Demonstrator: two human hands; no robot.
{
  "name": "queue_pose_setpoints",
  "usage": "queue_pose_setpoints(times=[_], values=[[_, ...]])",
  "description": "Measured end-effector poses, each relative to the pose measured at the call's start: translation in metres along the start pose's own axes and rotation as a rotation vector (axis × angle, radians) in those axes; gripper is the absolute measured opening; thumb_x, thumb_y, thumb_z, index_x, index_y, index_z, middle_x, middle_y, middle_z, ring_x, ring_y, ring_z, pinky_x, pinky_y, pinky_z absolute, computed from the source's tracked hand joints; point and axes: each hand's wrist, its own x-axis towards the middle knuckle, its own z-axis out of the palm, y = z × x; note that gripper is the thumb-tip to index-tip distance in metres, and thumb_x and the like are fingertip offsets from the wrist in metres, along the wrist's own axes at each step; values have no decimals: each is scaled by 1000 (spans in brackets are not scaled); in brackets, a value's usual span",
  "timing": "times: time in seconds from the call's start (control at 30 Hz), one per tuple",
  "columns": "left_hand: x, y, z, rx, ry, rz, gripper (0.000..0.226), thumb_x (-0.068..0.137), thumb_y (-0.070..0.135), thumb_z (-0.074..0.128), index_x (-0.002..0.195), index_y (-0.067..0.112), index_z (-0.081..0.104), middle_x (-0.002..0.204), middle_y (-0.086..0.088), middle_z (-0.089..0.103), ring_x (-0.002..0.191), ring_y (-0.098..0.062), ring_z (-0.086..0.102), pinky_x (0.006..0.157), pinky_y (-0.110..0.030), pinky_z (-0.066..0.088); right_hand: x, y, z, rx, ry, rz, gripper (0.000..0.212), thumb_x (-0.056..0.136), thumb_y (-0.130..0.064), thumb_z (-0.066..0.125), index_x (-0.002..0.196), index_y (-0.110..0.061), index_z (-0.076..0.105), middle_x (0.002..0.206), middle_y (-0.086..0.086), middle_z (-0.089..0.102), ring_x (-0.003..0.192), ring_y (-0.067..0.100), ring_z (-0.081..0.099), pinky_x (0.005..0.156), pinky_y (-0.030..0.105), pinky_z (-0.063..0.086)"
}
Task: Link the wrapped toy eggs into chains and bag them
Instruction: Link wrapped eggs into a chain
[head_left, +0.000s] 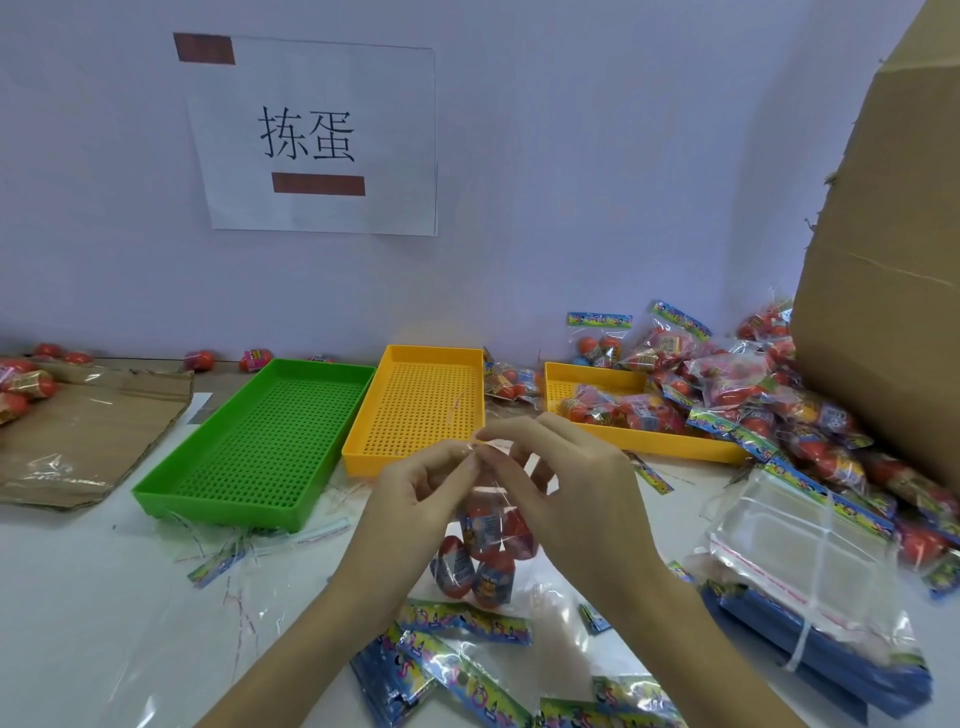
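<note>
1. The left hand (415, 488) and the right hand (566, 488) are meeting above the near middle of the tabletop (78, 597), and both are pinching the clear top edge of a bag (485, 525) so that it is hanging free between them.
2. The wrapped toy eggs (478, 556) are dangling inside that bag, just below the fingers; holding it up by the mouth is probably letting their weight pull the film straight for closing.
3. On each hand the thumb and forefinger are pressed together on the film, touching at the bag's top; the other fingers are curling loosely, and both forearms are angling in from the near edge.
4. The stack of empty bags (810, 587) is lying near right, within easy reach for the next fill.
5. Finished packs (769, 395) are piling up far right, spilling over a yellow tray (649, 441) beside the cardboard box (883, 260).
6. A green tray (171, 493) and a second yellow tray (358, 457) are sitting just beyond the hands, holding nothing visible.
7. Loose printed header cards (462, 623) are lying scattered near the wrists.
</note>
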Motion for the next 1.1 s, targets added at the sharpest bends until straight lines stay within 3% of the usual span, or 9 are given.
queue_pose_setpoints(times=[0.17, 0.37, 0.47, 0.57, 0.67, 0.8, 0.93, 1.03, 1.1], values=[[-1, 1, 2, 114, 1, 72, 33, 109, 24, 46, 105, 22, 78, 101, -1, 81, 101, -17, 77, 92, -25, 58, 0, -1, -3, 30, 9, 23, 26, 96, -37, 63, 113, -23, 78, 91, -7, 70, 63, 10, 63, 61, 29, 58], [-1, 1, 0, 167, -12, 88, 34, 112, 24, 44, 106, 29, 78, 102, 1, 80, 104, -15, 75, 97, -27, 56, -1, -3, -2, -8, 35, 7, 22, 94, -35, 66, 105, -24, 82, 96, -2, 71, 61, 12, 63, 58, 32, 60], [-1, 1, -2, 244, -16, 105, 30, 112, 23, 45, 113, 23, 74, 102, 4, 78, 105, -13, 74, 97, -31, 58, 0, -3, -3, 3, 23, 13, 19, 93, -31, 70, 105, -23, 82, 99, -3, 71, 63, 10, 63, 60, 28, 59], [-2, 2, -3, 293, -10, 122, 27, 106, 33, 46, 112, 35, 72, 99, 5, 76, 103, -17, 73, 95, -41, 58, 0, -1, -3, 61, 7, 31, 17, 92, -23, 75, 106, -21, 82, 101, -4, 70, 71, 8, 64, 64, 11, 52], [-3, 1, -4, 338, -35, 148, 28, 106, 35, 46, 117, 36, 72, 99, 1, 75, 101, -24, 71, 93, -53, 55, 0, -2, -3, 162, -12, 54, 16, 91, -17, 75, 106, -19, 81, 102, -5, 69, 80, 6, 65, 67, 7, 47], [-4, 1, -6, 389, -64, 165, 29, 107, 30, 46, 122, 28, 71, 105, 11, 77, 107, -14, 72, 95, -39, 58, 3, 1, -6, 89, -51, -39, 15, 91, -11, 76, 105, -11, 81, 99, 1, 72, 88, 10, 66, 72, 2, 40], [-4, 1, -8, 498, -76, 212, 29, 107, 29, 46, 122, 26, 71, 101, 14, 77, 100, -11, 74, 90, -38, 58, 3, 5, -9, -19, -43, -178, 14, 89, -7, 79, 103, -6, 80, 99, 8, 75, 90, 21, 71, 76, 18, 55], [-3, 0, -9, 550, -74, 243, 28, 107, 32, 45, 116, 28, 71, 88, 4, 74, 79, -27, 71, 77, -50, 56, 2, 5, -9, -68, -7, -257, 13, 88, -8, 78, 100, -4, 80, 97, 9, 76, 88, 23, 73, 75, 32, 62], [-2, 1, -9, 590, -65, 286, 24, 107, 31, 46, 110, 37, 69, 74, 5, 66, 64, -20, 60, 64, -41, 51, 2, 5, -8, -71, 10, -268, 15, 91, -12, 71, 99, -4, 80, 96, 9, 76, 87, 23, 73, 75, 32, 62]])
